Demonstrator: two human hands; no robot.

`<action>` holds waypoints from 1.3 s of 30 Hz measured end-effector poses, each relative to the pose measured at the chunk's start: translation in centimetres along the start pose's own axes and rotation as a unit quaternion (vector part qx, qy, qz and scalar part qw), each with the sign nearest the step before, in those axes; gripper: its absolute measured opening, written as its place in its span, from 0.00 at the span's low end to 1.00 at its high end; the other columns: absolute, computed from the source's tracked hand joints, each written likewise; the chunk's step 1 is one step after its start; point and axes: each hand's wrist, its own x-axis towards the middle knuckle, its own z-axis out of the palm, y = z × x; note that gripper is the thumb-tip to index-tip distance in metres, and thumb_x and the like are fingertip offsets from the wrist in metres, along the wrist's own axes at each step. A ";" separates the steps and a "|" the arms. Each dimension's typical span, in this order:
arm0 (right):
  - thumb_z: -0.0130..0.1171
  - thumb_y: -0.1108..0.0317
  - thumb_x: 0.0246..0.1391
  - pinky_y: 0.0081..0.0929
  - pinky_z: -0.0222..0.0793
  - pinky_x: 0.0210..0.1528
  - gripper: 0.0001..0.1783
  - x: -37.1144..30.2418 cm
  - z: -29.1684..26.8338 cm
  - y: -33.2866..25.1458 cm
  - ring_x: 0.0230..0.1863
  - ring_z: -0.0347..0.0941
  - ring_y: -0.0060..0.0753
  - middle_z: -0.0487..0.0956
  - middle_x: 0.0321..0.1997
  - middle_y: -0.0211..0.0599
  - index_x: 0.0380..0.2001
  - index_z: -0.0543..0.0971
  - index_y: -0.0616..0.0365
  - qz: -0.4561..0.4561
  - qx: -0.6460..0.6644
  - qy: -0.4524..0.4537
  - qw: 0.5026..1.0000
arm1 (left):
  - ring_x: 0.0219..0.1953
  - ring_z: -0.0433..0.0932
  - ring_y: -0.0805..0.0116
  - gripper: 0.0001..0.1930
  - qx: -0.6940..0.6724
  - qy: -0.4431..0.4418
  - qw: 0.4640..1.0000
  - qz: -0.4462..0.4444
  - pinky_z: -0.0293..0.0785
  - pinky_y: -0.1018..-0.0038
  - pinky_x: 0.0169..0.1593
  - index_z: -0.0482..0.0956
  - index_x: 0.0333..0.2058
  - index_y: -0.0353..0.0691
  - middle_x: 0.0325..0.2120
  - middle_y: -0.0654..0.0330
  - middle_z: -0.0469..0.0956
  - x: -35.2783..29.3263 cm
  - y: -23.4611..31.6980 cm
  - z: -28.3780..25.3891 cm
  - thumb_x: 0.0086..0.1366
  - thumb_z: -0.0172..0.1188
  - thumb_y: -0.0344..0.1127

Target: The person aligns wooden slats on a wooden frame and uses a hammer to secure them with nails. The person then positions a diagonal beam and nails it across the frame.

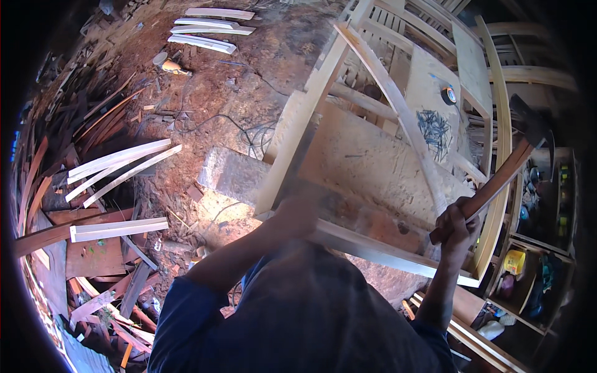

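Note:
My right hand [459, 222] is wrapped round the wooden handle of a claw hammer [497, 180]. The hammer is raised, its dark metal head up and to the right. My left hand [300, 214] is at the near left corner of a pale wooden frame [379, 247]; motion smears it, so its fingers and anything in them cannot be made out. A board [398, 93] slants across the inside of the frame. Beyond my right hand, a pile of nails [433, 129] lies on a light panel [423, 78], with a round tape measure [448, 95] close to it.
Cut wooden strips [124, 163] lie on the dirt floor at left, with more strips [211, 28] at the far side. A yellow power tool [171, 65] and a black cord [214, 118] lie there too. Scrap wood [112, 304] is heaped at left. An open box [528, 273] of supplies stands at right.

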 end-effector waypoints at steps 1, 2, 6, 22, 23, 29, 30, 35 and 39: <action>0.56 0.74 0.59 0.18 0.58 0.15 0.04 0.3 0.6 -0.5 0.12 0.63 0.18 0.64 0.14 0.24 0.31 0.72 0.56 -0.022 -0.028 0.018 0.999 | 0.36 0.86 0.47 0.12 0.004 0.004 1.000 -0.003 0.81 0.52 0.41 0.86 0.31 0.39 0.30 0.47 0.84 -0.1 -0.1 0.1 0.60 0.55 0.37; 0.56 0.74 0.59 0.18 0.58 0.15 0.04 0.6 1.0 -1.1 0.12 0.63 0.18 0.64 0.14 0.24 0.31 0.72 0.56 -0.017 -0.031 0.023 0.999 | 0.36 0.86 0.48 0.12 0.005 0.006 1.000 -0.003 0.81 0.52 0.42 0.86 0.31 0.39 0.31 0.47 0.85 -0.2 -0.2 0.2 0.60 0.55 0.37; 0.56 0.75 0.58 0.19 0.59 0.16 0.04 1.0 2.1 -0.2 0.13 0.62 0.17 0.65 0.17 0.23 0.31 0.71 0.55 0.070 -0.005 -0.009 0.998 | 0.38 0.86 0.49 0.12 -0.011 -0.037 0.999 -0.021 0.81 0.53 0.42 0.86 0.32 0.38 0.31 0.47 0.84 0.0 -0.3 0.4 0.60 0.55 0.36; 0.58 0.73 0.57 0.21 0.62 0.18 0.04 0.4 4.2 0.1 0.14 0.66 0.19 0.70 0.17 0.28 0.30 0.73 0.57 0.107 -0.023 -0.005 0.994 | 0.38 0.80 0.46 0.09 0.013 0.027 0.985 0.171 0.76 0.53 0.44 0.80 0.32 0.36 0.33 0.46 0.80 0.0 -2.2 1.6 0.60 0.57 0.36; 0.58 0.73 0.56 0.21 0.62 0.18 0.04 0.4 3.9 0.1 0.15 0.66 0.20 0.70 0.17 0.28 0.30 0.73 0.57 0.107 -0.047 -0.002 0.993 | 0.38 0.80 0.46 0.09 0.030 0.036 0.983 0.179 0.76 0.53 0.44 0.80 0.32 0.36 0.33 0.46 0.80 0.3 -2.7 2.9 0.60 0.57 0.36; 0.59 0.73 0.55 0.20 0.62 0.19 0.04 -0.2 3.5 0.2 0.16 0.68 0.20 0.71 0.18 0.28 0.30 0.74 0.58 0.099 -0.072 -0.001 0.992 | 0.39 0.79 0.40 0.12 -0.112 0.004 0.992 0.066 0.74 0.51 0.44 0.79 0.38 0.36 0.35 0.42 0.80 3.9 -2.8 -5.7 0.65 0.55 0.38; 0.59 0.73 0.55 0.20 0.62 0.19 0.04 -0.5 3.3 0.5 0.17 0.68 0.20 0.71 0.18 0.28 0.30 0.74 0.58 0.105 -0.082 0.010 0.991 | 0.39 0.80 0.41 0.12 -0.111 0.068 0.989 0.077 0.74 0.51 0.43 0.80 0.39 0.37 0.35 0.43 0.81 5.6 -3.2 -9.8 0.65 0.56 0.39; 0.58 0.72 0.57 0.21 0.64 0.18 0.07 -1.2 3.7 0.1 0.17 0.69 0.20 0.72 0.18 0.29 0.27 0.74 0.60 0.119 -0.134 0.014 0.984 | 0.21 0.77 0.75 0.16 -0.382 0.280 0.879 -0.051 0.74 0.74 0.26 0.86 0.43 0.39 0.27 0.61 0.85 22.8 -16.1 -23.6 0.70 0.56 0.44; 0.57 0.67 0.61 0.20 0.65 0.15 0.08 -1.2 5.1 -0.5 0.14 0.68 0.19 0.72 0.18 0.31 0.32 0.73 0.61 0.154 -0.150 0.020 0.976 | 0.20 0.76 0.75 0.19 -0.456 0.298 0.834 -0.084 0.71 0.73 0.23 0.85 0.37 0.38 0.25 0.63 0.82 34.0 -19.3 -28.4 0.72 0.56 0.49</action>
